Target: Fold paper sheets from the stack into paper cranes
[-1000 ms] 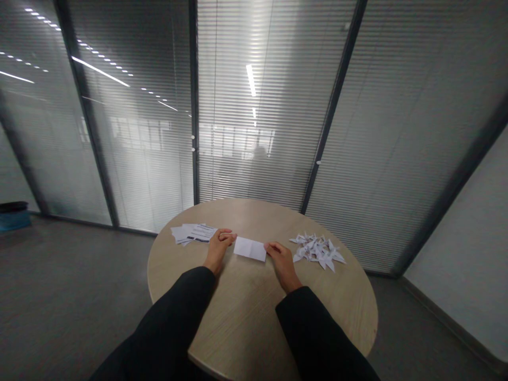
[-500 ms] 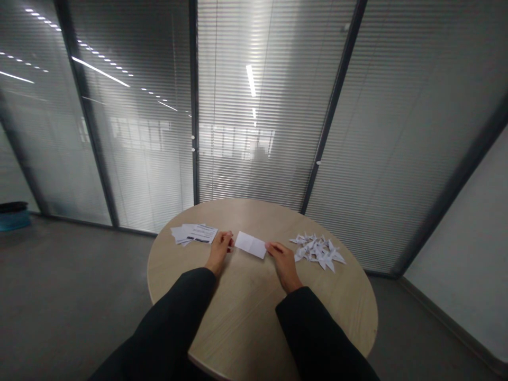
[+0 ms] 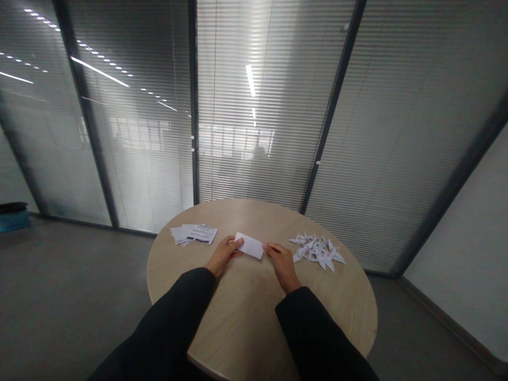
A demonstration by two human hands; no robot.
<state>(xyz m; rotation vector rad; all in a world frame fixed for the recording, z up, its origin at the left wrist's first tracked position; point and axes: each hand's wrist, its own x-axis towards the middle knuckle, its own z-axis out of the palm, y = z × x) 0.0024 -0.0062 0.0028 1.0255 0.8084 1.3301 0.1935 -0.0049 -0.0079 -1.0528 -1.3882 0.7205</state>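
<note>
A small folded sheet of white paper (image 3: pixel 250 247) is held between my two hands above the middle of the table. My left hand (image 3: pixel 224 254) pinches its left end, thumb on top and fingers beneath. At the right end, the thumb and fingertips of my right hand (image 3: pixel 281 260) grip the edge. Off to the left lies a loose stack of printed paper sheets (image 3: pixel 196 233). A pile of white folded paper cranes (image 3: pixel 317 251) is just to the right of my right hand.
The round wooden table (image 3: pixel 238 307) has its far edge close to a glass partition with blinds (image 3: pixel 254 174). On the floor at far left stands a blue bin with a black rim (image 3: pixel 14 218). A white wall (image 3: pixel 468 254) rises on the right.
My left hand, apart from the paper before, has moved right and closed on its left end. The paper has shifted slightly left, still in my right hand.
</note>
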